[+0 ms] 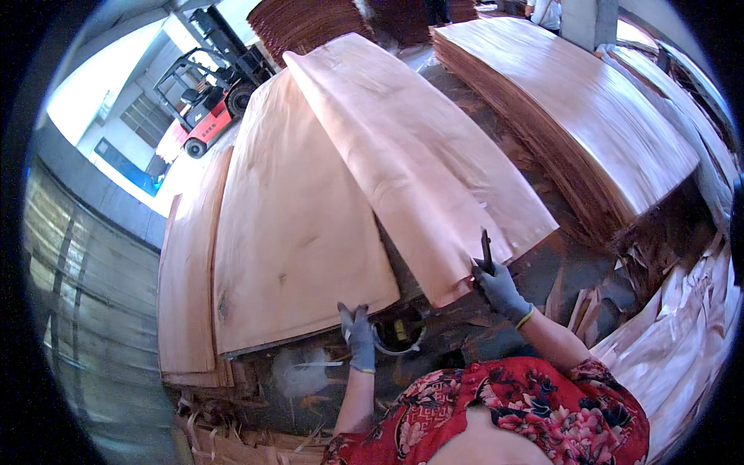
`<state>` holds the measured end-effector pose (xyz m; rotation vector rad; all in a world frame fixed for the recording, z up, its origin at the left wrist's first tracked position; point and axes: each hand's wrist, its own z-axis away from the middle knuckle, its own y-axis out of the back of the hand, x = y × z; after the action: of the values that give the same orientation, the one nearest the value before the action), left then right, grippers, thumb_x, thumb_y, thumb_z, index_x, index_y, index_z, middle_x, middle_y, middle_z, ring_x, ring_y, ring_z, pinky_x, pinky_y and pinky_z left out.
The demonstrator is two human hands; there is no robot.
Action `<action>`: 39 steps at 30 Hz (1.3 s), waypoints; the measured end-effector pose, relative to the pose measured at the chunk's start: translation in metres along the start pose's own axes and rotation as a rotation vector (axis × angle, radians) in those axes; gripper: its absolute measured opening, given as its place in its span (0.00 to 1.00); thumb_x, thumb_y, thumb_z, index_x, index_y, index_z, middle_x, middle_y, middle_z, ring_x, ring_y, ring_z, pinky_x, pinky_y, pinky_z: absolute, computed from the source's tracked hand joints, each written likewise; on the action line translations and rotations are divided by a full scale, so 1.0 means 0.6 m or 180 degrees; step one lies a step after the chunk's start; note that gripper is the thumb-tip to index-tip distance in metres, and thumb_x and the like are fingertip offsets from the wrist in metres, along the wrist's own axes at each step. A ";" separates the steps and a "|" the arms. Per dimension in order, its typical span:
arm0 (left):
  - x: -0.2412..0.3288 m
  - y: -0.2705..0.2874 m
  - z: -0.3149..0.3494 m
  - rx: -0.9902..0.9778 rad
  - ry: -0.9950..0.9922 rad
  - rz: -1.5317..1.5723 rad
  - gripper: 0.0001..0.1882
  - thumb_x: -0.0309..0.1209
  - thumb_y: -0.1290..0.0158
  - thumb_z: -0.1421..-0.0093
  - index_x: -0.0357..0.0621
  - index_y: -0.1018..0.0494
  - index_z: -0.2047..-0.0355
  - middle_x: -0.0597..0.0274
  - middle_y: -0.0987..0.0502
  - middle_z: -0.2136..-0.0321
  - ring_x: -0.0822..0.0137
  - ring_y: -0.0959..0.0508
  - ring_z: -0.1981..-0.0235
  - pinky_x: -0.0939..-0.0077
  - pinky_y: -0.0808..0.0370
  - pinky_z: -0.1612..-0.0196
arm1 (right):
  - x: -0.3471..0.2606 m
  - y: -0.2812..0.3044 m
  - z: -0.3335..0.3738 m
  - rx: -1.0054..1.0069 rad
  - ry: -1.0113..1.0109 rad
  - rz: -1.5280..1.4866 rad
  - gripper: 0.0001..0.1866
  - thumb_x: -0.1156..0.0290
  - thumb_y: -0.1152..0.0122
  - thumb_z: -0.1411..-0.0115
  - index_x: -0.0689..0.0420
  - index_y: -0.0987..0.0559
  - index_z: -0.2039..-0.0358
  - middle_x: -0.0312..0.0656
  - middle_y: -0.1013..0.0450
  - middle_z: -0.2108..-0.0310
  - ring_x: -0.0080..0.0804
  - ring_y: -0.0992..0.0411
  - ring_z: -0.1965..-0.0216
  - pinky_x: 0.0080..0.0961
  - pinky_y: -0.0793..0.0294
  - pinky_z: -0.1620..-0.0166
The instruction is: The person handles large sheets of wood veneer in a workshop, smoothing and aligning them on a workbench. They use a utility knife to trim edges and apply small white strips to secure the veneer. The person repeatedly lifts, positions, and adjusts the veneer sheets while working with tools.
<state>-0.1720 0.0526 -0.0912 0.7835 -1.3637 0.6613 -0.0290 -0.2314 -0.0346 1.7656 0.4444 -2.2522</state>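
Both my hands wear grey gloves. My left hand (358, 335) is at the near edge of a broad, pale wood veneer sheet (302, 240), its visible fingers apart. My right hand (502, 293) is closed round a dark, narrow knife-like tool (486, 249) pointing upward; its exact kind is not clear. That hand is beside the near end of a second, pinkish veneer sheet (418, 170), whose left side bulges in a long fold. The second sheet lies slanted, partly over the first. Below the near edges, between my hands, sits a round container (400, 335) with something yellow in it.
More veneer stands in a tall stack (573, 108) at the right and a lower stack (190, 279) at the left. Torn veneer strips (674, 333) pile up at the lower right. A red forklift (208, 116) stands at the far left; a person (546, 14) is at the back.
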 end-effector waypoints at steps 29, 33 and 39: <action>0.259 -1.440 0.392 -0.2491 -0.2564 -0.0355 0.31 0.38 0.66 0.38 0.28 0.59 0.41 0.39 0.57 0.40 0.45 0.56 0.39 0.60 0.60 0.38 | -0.252 1.064 -0.041 0.0894 -0.0782 -0.2096 0.09 0.68 0.49 0.45 0.61 0.28 0.70 0.36 0.31 0.80 0.23 0.33 0.84 0.19 0.34 0.82; 0.287 -1.594 0.436 -0.2760 -0.2422 -0.0274 0.30 0.35 0.64 0.39 0.27 0.57 0.42 0.39 0.56 0.40 0.44 0.56 0.39 0.61 0.58 0.38 | -0.264 1.214 -0.077 0.0959 -0.0975 -0.2246 0.08 0.65 0.50 0.43 0.55 0.30 0.72 0.30 0.38 0.85 0.16 0.46 0.90 0.13 0.49 0.88; 0.277 -1.739 0.458 -0.1637 -0.2759 -0.1372 0.30 0.40 0.46 0.47 0.32 0.38 0.50 0.33 0.49 0.44 0.43 0.53 0.40 0.59 0.56 0.39 | -0.251 1.469 -0.145 0.0498 -0.0724 -0.2795 0.08 0.66 0.51 0.44 0.56 0.31 0.74 0.32 0.38 0.85 0.19 0.42 0.89 0.15 0.43 0.86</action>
<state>0.5188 -0.7904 -0.0239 0.9318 -1.9353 -0.4317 0.4140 -1.0111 0.0156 1.5100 1.2057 -3.0841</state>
